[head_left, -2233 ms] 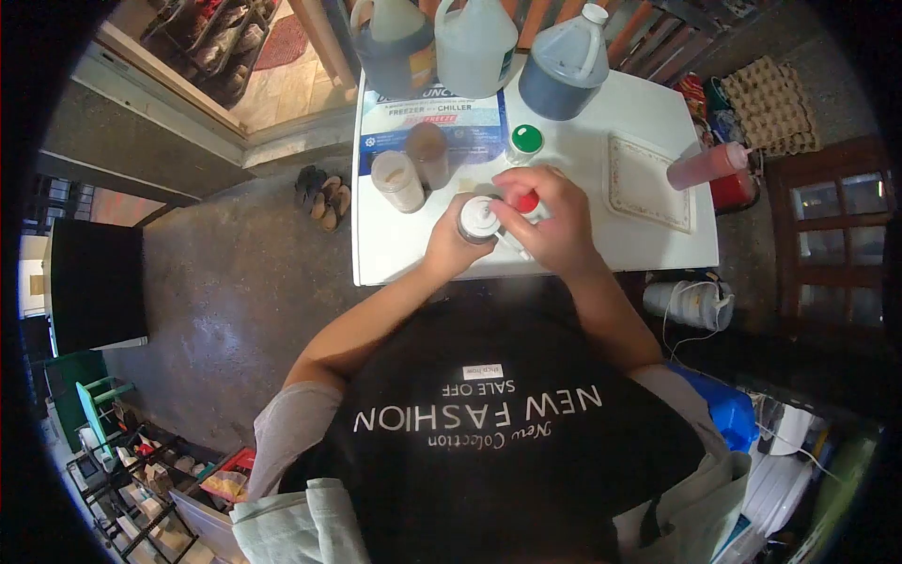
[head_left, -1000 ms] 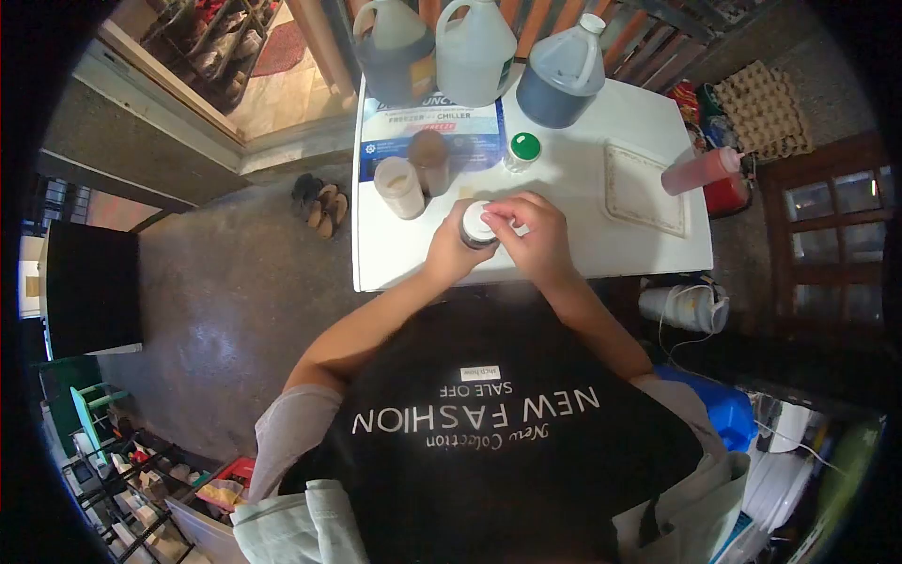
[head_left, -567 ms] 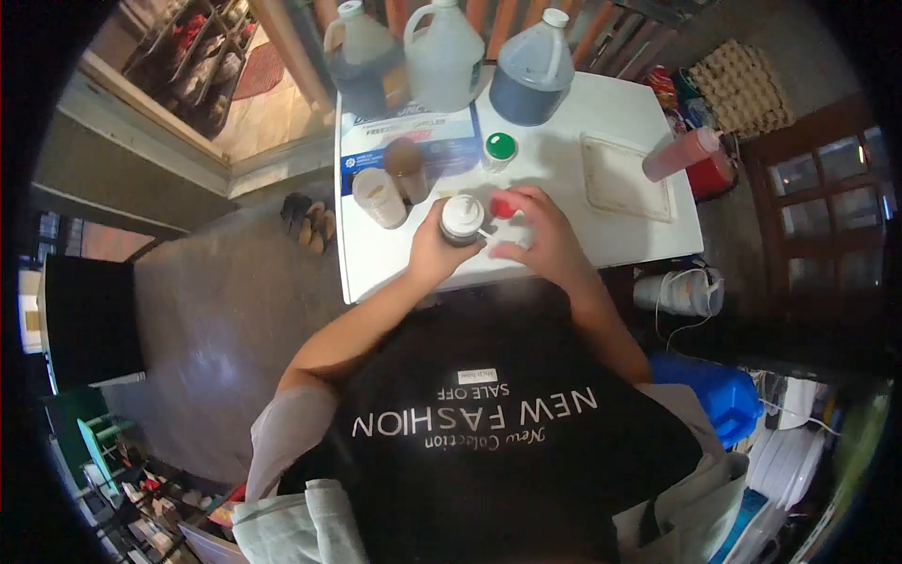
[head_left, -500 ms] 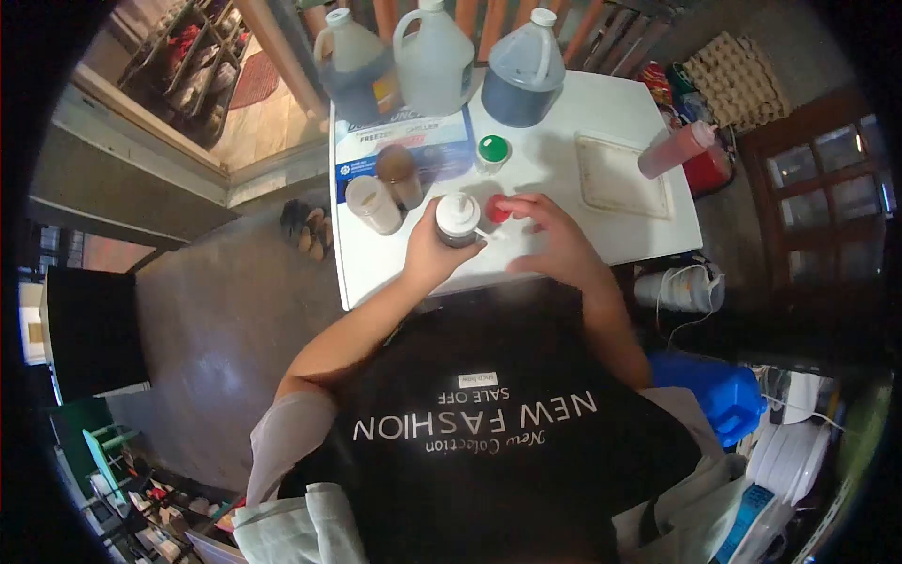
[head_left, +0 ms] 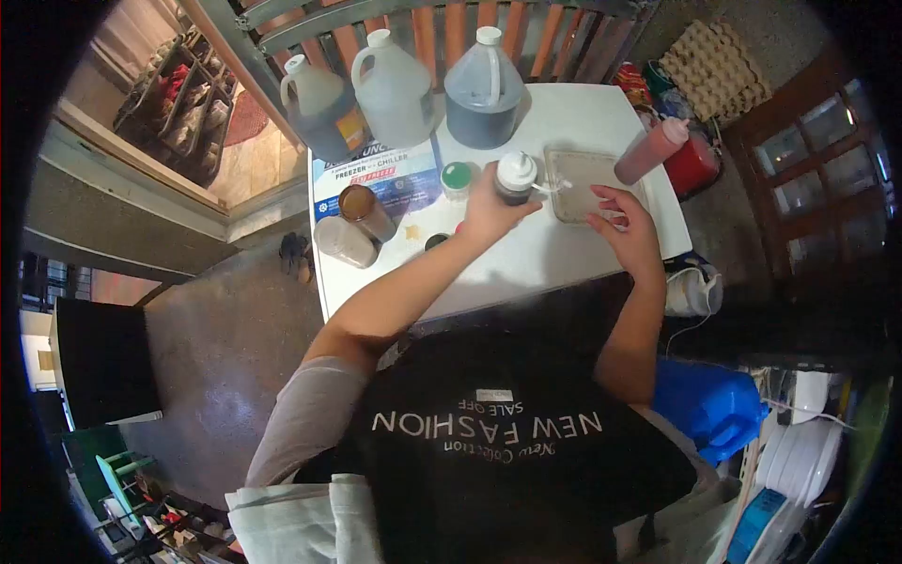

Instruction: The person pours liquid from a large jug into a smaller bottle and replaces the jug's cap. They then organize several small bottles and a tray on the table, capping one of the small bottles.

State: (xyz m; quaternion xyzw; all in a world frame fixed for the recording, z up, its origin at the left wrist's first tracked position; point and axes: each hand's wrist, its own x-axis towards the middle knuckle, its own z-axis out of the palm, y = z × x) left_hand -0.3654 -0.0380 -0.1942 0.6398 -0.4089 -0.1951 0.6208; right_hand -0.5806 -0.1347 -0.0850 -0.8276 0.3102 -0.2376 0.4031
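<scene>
My left hand (head_left: 495, 209) is wrapped round a dark-filled squeeze bottle (head_left: 517, 176) with a white cap, held upright over the middle of the white table. A thin clear tip or string sticks out from its cap towards the right. My right hand (head_left: 628, 228) hovers over the near right part of a shallow rectangular tray (head_left: 570, 212), fingers slightly bent and apart, holding nothing I can see. Just left of the bottle stands a green-capped jar (head_left: 456, 180). A small dark round lid (head_left: 437, 242) lies beside my left wrist, and a red one (head_left: 460, 227) is mostly hidden there.
Three large jugs (head_left: 393, 99) line the back of the white table (head_left: 545, 273). A brown-topped jar (head_left: 365, 209) and a pale jar (head_left: 344, 242) stand at the left, near a blue-and-white printed sheet (head_left: 399, 183). A pink squeeze bottle (head_left: 651, 152) stands at the right edge.
My left hand has carried the squeeze bottle to the right and farther back. My right hand has left the red lid and moved right over the tray. The camera view has shifted slightly.
</scene>
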